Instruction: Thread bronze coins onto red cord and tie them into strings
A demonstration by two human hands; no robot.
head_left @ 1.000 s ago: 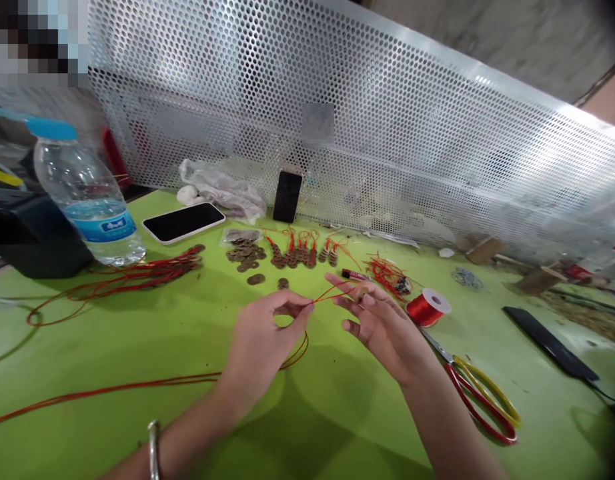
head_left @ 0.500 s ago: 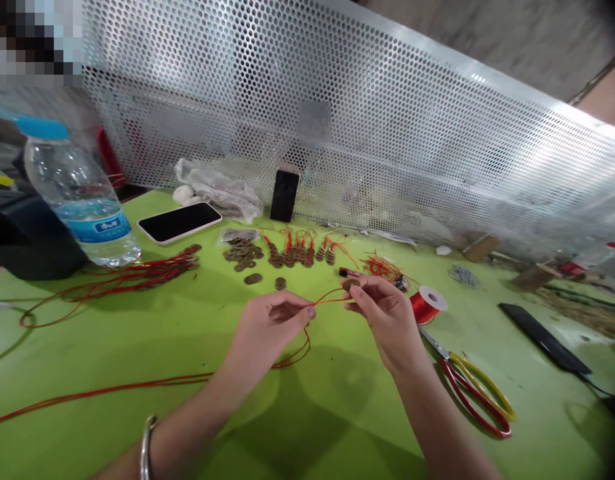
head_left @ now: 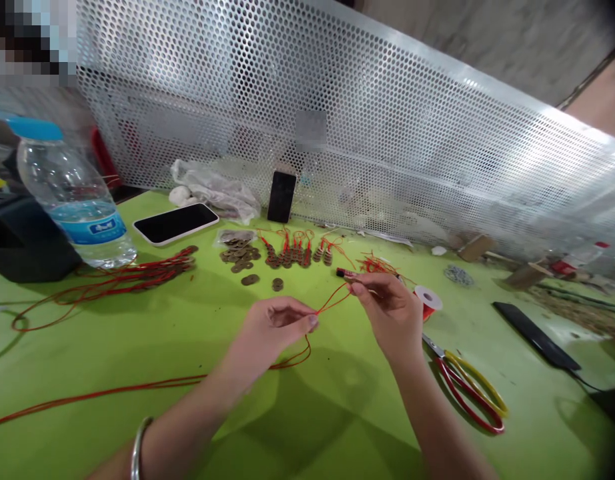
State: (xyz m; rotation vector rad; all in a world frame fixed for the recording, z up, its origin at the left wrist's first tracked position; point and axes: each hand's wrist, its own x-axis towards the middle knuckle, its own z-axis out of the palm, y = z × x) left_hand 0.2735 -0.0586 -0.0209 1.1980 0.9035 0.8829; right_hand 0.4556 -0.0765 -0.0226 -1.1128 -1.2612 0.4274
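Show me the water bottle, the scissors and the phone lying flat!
Water bottle [head_left: 67, 181]: head view, clear side.
Scissors [head_left: 444, 367]: head view, red handle.
Phone lying flat [head_left: 176, 223]: head view, black screen.

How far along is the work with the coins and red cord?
Partway, it seems. The row of coin bundles with red loops looks done. In progress: the left hand and right hand pinch a red cord between them; whether a coin is held is unclear. Probably left: the loose coin pile. I can't tell whether the corded coins by the bottle are finished.
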